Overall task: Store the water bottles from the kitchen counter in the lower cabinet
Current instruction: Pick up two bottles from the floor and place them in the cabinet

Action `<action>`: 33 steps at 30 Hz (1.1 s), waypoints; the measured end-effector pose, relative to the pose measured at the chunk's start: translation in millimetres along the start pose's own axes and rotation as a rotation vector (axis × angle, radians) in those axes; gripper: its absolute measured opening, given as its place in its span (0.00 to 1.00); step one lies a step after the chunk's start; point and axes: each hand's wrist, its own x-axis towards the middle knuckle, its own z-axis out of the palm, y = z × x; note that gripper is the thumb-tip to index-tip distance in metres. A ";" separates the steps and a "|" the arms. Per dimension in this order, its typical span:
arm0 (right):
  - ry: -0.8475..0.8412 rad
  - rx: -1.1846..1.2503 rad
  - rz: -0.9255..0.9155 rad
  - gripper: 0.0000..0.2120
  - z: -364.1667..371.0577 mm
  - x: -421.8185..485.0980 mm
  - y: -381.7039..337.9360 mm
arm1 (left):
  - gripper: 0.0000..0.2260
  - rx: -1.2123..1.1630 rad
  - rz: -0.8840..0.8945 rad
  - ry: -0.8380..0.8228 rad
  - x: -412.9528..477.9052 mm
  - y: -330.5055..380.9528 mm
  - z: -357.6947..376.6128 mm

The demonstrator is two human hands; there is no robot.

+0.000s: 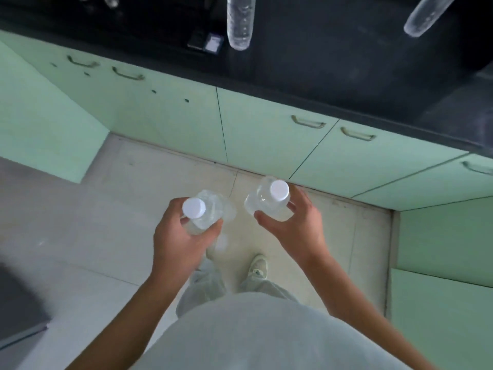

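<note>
— What's being held?
— Fingers of the left hand (pixel 181 236) wrap one bottle (pixel 206 213); the right hand (pixel 298 225) clasps a second bottle (pixel 268 202), over the floor (pixel 106 209) by the closed lower cabinet (pixel 266 140). Two spare bottles (pixel 240 20) (pixel 426 14) sit on the tabletop (pixel 333 49).

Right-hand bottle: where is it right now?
Head view, just right of centre: the right-hand bottle is gripped by the right hand over the floor, before the closed cabinet doors, beside the other bottle in the left hand.

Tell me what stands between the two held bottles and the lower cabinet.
The green cabinet doors ahead are closed, so they bar the way. The left hand grips one bottle and the right hand the other bottle, leaving no free hand for a handle.
</note>
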 end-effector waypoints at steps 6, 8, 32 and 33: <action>-0.027 -0.006 -0.106 0.26 -24.3 -38.2 -46.3 | 0.22 -0.160 0.030 0.163 -43.8 32.9 -54.0; -0.058 -0.039 -0.132 0.26 -17.6 -47.2 -58.7 | 0.24 -0.183 0.009 0.198 -50.3 28.4 -73.2; -0.758 -0.109 -0.386 0.18 392.9 -148.6 -294.5 | 0.27 -0.334 -0.496 0.958 -147.1 -236.4 -423.5; -0.767 -0.102 -0.381 0.18 402.7 -144.2 -302.4 | 0.27 -0.332 -0.499 0.967 -138.8 -240.0 -433.5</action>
